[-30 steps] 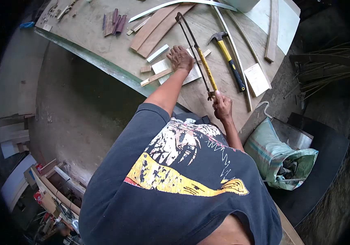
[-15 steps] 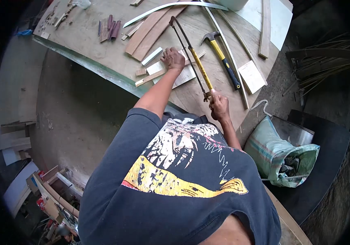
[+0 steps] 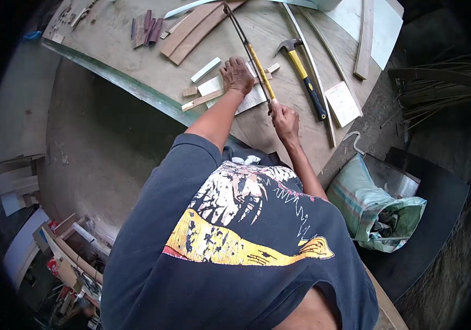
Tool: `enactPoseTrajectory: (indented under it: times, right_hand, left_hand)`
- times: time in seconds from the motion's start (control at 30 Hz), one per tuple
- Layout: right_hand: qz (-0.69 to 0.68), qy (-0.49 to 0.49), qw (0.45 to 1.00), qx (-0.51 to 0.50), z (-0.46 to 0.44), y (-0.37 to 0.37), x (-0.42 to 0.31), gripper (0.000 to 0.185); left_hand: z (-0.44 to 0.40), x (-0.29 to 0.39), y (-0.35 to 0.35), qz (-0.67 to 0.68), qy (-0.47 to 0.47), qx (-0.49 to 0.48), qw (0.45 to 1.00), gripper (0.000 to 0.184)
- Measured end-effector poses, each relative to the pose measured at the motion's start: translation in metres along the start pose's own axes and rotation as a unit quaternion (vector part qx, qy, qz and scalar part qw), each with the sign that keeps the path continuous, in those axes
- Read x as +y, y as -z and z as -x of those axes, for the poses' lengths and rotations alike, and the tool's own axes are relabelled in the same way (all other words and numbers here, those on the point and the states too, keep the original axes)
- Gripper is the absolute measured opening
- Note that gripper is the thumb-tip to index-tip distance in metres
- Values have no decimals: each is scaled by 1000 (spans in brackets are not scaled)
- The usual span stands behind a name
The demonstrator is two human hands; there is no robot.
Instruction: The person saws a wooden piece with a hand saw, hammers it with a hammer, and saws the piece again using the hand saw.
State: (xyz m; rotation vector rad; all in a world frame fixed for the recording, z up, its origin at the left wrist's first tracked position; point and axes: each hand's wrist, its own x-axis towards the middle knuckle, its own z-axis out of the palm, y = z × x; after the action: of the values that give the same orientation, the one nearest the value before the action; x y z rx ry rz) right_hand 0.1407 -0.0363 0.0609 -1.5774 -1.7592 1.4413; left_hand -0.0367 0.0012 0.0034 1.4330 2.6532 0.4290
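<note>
My right hand [image 3: 285, 122] is closed round the near end of a hacksaw [image 3: 258, 67] with a yellow frame. The saw points away from me, and its blade crosses the wooden strip just right of my left hand [image 3: 237, 76]. That hand is closed over the narrow wooden strip [image 3: 202, 100], pressing it down on a pale flat board [image 3: 252, 103]. Fingers and palm hide the strip's middle. A small wood block [image 3: 190, 92] and a white strip [image 3: 206, 70] lie beside the board.
A claw hammer [image 3: 306, 80] lies right of the saw, near long thin strips and a square pale piece [image 3: 343, 104]. Reddish-brown planks [image 3: 194, 34] and dark red tubes [image 3: 155, 31] lie further back. An open woven sack [image 3: 375, 203] stands beside the worktable [image 3: 120, 47].
My right hand has moved forward and slightly left with the hacksaw, bringing the saw across the strip beside my left hand. My left hand stays on the strip. The view has shifted slightly.
</note>
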Motion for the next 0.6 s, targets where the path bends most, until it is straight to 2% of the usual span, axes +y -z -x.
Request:
enactPoseTrajectory:
  times: [0.07,0.17,0.2,0.37,0.43,0.6]
  right_hand:
    - [17,29,999,5,-6,-5,8,43]
    - [21,17,1000,2,15,3,15,42]
    - [-23,-32,999,18,29,9,9,49]
    - [-33,-54,998,23,29,8,4,50]
    - [-6,0,1000,22,1,-2,-10,52]
    - [57,32,998,12,-21,-12,-8,48]
  left_hand:
    - [-2,1,-2,-4,25,-7,1000,29]
    - [-3,3,1,8,53,-17,998,27]
    - [-2,3,0,1,47,3,999,26]
    - [0,-1,-2,13,0,16,1000,27]
    - [0,0,0,-3,0,2,1000,27]
    - [-2,1,3,21,14,4,1000,26]
